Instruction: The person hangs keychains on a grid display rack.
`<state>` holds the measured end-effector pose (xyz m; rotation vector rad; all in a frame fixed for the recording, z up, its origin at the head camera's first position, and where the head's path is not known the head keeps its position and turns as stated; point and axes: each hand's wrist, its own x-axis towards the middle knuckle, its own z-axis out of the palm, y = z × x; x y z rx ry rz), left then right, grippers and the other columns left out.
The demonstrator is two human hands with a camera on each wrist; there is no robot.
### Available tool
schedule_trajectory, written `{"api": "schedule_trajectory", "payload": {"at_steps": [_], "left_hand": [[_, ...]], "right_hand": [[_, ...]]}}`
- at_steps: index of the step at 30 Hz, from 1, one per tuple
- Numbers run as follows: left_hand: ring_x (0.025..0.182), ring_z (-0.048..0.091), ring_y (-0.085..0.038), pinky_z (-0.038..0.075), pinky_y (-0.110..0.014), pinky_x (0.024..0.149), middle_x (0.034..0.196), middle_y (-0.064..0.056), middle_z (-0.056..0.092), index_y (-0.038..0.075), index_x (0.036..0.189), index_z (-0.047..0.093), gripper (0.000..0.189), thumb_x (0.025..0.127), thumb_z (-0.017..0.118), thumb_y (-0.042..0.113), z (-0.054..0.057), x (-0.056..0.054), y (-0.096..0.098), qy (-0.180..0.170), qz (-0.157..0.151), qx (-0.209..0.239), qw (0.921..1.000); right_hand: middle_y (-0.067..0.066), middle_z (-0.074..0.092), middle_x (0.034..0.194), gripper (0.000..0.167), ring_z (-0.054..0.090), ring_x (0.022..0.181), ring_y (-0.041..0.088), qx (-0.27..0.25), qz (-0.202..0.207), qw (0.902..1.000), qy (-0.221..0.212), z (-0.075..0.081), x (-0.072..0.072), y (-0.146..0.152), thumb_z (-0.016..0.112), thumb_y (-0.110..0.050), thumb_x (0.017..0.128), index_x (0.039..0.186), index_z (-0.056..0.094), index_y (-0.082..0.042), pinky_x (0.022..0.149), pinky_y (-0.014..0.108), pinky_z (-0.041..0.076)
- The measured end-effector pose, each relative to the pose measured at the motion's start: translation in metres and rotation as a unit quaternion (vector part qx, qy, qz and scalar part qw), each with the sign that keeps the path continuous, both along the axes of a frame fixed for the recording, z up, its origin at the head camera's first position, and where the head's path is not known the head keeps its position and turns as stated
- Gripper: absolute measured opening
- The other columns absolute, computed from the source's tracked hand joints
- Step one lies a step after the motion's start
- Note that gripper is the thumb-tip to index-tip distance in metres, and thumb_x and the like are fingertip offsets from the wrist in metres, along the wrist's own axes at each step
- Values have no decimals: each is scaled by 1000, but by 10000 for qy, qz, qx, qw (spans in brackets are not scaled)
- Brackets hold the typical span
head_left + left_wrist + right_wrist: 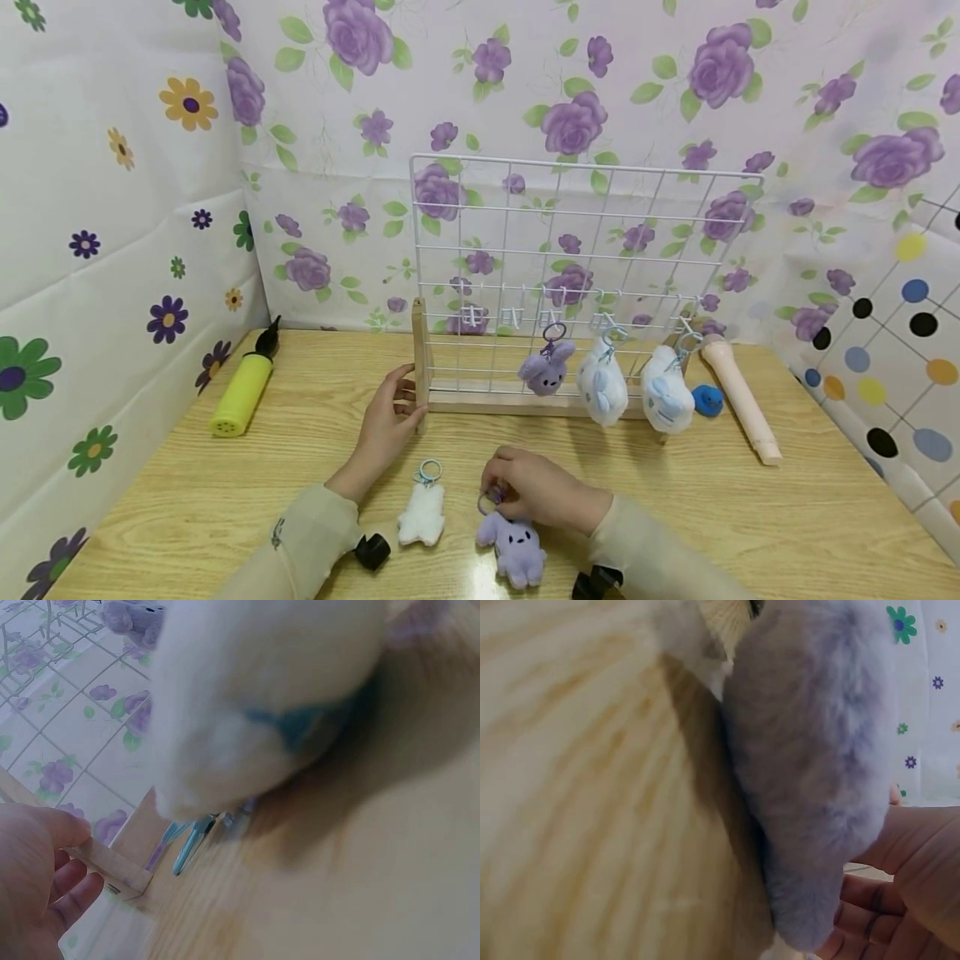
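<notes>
My right hand (536, 487) pinches the ring end of a purple bunny plush keychain (520, 552) at the table's front; its fur fills much of the right wrist view. With my left hand (386, 425) I grip the left wooden foot of a white wire grid rack (420, 367), thumb on one side and fingers on the other. A white plush keychain (422, 514) with a light blue ring lies face down between my forearms. From hooks on the rack hang a purple bunny keychain (546, 371) and two white-and-blue plush keychains, one mid-right (602, 387) and one far right (666, 396).
Bare hooks (472, 315) sit on the rack's left part. A yellow pump (243, 393) with a black nozzle lies at left. On the right are a small blue rubber duck (707, 400) and a pale pink stick (741, 400). Flowered cloth hangs behind.
</notes>
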<state>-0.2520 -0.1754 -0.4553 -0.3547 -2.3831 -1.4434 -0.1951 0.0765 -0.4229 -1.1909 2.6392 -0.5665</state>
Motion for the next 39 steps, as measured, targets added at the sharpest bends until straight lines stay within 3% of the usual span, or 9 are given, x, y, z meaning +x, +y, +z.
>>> {"api": "schedule_trajectory", "payload": {"at_steps": [11, 17, 25, 39], "left_hand": [[100, 59, -30, 57, -41, 81, 115, -19, 57, 5, 142, 38, 69, 82, 70, -5, 2, 0, 0, 54, -5, 16, 10000], [100, 59, -30, 57, -41, 81, 115, -19, 57, 5, 142, 38, 68, 82, 70, -5, 2, 0, 1, 27, -12, 8, 10000], [101, 59, -31, 57, -42, 82, 115, -19, 57, 5, 142, 38, 68, 82, 70, -5, 3, 0, 2, -17, -25, 39, 10000], [101, 59, -30, 57, -39, 82, 116, -19, 57, 5, 142, 37, 68, 83, 70, -5, 2, 0, 1, -43, 18, 9, 10000]], "right_hand": [[-5, 54, 88, 18, 46, 74, 2, -84, 24, 9996, 276, -1, 5, 2, 73, -12, 84, 95, 60, -17, 63, 12, 42], [-7, 56, 84, 15, 47, 72, 0, -146, 1, 9998, 141, -1, 7, 4, 71, -11, 86, 93, 59, -18, 63, 12, 42], [-4, 67, 89, 11, 55, 77, -4, -761, -129, 9958, -492, -1, 10, 10, 69, -6, 87, 92, 65, -15, 69, 13, 50], [-7, 66, 86, 3, 54, 75, -4, -1173, -214, 9906, -665, 7, 11, 21, 66, -12, 90, 91, 66, -15, 67, 15, 51]]}}
